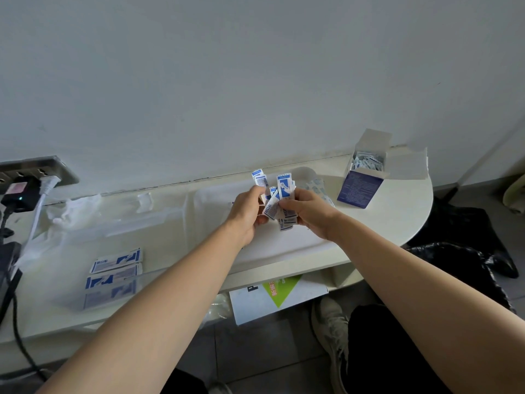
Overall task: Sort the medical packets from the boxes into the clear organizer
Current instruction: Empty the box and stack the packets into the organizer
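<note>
1. A loose bunch of blue-and-white packets (279, 200) is held up over the middle of the desk (397, 217), gripped from both sides.
2. The left hand (250, 211) is curled round the left edge of the bunch, with its fingertips hidden behind the packets.
3. The right hand (309, 214) is closed on the right and lower part of the bunch; several packets are fanned out above and below its fingers.
4. The clear organizer (142, 223) is seen on the left half of the desk, well apart from the hands. Its dividers are hard to make out through the plastic.
5. Three sorted packets (113, 277) are laid flat in its near-left part, stacked one before the other towards the near edge.
6. An open blue-and-white box (363, 183) is stood at the far right of the desk, with its flaps raised and small packets showing inside.
7. A white flat carton (409, 163) is placed just behind that box, against the wall.
8. A power strip (34, 172) with plugs is fixed at the far left.
9. A white box with a green diamond (281, 294) is kept on the shelf under the desk, and a shoe (331, 331) is seen on the floor below it.
</note>
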`<state>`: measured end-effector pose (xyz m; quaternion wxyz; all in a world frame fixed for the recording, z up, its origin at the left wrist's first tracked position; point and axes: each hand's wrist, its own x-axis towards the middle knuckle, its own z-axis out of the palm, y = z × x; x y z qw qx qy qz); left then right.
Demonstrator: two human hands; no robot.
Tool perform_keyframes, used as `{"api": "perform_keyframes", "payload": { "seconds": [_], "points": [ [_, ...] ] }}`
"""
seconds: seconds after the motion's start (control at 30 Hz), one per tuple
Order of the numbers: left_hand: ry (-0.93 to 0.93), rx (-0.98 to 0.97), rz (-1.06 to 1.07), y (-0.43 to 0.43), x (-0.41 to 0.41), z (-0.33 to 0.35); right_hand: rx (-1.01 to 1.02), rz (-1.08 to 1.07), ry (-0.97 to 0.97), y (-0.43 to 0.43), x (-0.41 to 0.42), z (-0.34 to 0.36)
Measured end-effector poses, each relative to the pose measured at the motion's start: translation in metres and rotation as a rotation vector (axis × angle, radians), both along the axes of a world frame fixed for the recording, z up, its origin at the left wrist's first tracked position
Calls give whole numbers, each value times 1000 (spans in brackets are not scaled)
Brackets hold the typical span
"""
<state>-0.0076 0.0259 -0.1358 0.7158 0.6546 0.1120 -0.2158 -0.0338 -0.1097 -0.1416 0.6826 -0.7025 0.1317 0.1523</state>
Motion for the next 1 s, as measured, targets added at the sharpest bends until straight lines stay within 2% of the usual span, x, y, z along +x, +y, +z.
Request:
{"api": "perform_keyframes", "payload": {
  "seconds": [0.13,0.27,0.57,0.8,1.0],
  "points": [
    [-90,112,0,2,1,-5,25,-16,12,-1,-1,1],
    [-149,131,14,-1,-2,-5,23,-48,-16,0,-2,5],
    [-125,79,125,0,-3,-4,1,-92,-43,-5,-5,6],
    [-149,191,190,8,-3,-6,62,-133,-89,-11,-4,8],
    [-167,123,74,3,-7,-1,-86,-35,-92,-3,-8,7]
  ]
}}
